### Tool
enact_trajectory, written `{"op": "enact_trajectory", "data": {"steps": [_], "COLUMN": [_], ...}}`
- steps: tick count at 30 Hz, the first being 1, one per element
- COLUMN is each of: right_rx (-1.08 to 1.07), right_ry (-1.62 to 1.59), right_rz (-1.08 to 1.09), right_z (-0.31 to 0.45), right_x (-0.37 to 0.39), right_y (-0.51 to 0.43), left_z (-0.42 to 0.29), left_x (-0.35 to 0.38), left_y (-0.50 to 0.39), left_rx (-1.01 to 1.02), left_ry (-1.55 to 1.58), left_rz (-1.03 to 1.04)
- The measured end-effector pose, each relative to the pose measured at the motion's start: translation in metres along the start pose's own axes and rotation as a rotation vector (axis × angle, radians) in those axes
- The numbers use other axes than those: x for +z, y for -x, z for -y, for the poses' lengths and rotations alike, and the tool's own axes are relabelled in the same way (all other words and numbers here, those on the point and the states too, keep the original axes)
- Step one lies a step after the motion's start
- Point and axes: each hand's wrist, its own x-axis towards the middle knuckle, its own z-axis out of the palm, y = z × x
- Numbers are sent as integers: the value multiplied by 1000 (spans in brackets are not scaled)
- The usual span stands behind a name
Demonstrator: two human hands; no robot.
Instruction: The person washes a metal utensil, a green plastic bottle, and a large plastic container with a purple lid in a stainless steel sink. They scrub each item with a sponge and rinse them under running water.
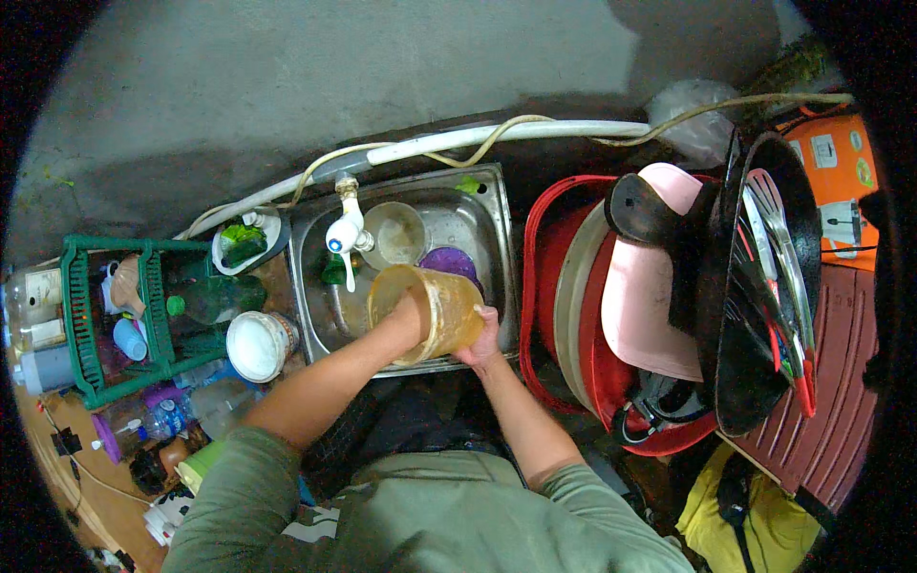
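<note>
A yellowish, stained plastic tub [458, 308] is tilted over the front part of the stainless steel sink [511, 286]. My right hand [484, 336] holds it by the outside of its right side. My left hand [410, 315] reaches into its mouth; the fingers are hidden, so whether they hold anything does not show. Behind the tub, a clear round container [395, 233] and a purple bowl [450, 263] lie in the basin. Above them is a white tap [345, 233] with a lever.
Left of the sink stand a white bucket [258, 347], a dish with greens [243, 245] and a green plastic rack [154, 308]. On the right are red basins [534, 286], a pink cap-shaped item [645, 308] and a black pan [752, 379] holding utensils. A white pipe [501, 135] runs behind.
</note>
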Motion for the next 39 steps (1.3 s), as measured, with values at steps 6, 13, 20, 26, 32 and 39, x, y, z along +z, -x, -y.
{"op": "enact_trajectory", "data": {"steps": [6,13,20,26,32,39], "right_rx": [-52,-67,22,19,-88,-129], "right_ry": [-3,-20,145,173,73,159], "right_rz": [-108,86,7,5,-110,-40], "right_z": [-3,27,36,27,21,40], "right_x": [0,0,8,-6,0,16], "right_y": [-9,-3,-28,-34,-23,-23], "left_z": [13,-42,-13,-16,-29,-63], "left_x": [32,-30,-12,-36,-75,-99], "left_y": [-21,-4,-16,-8,-5,16], "left_rx": [-450,173,49,-713,-496,-290], "left_ry": [1547,152,-121,1956,2162,1854], "left_rz": [-286,-160,71,-226,-252,-213]}}
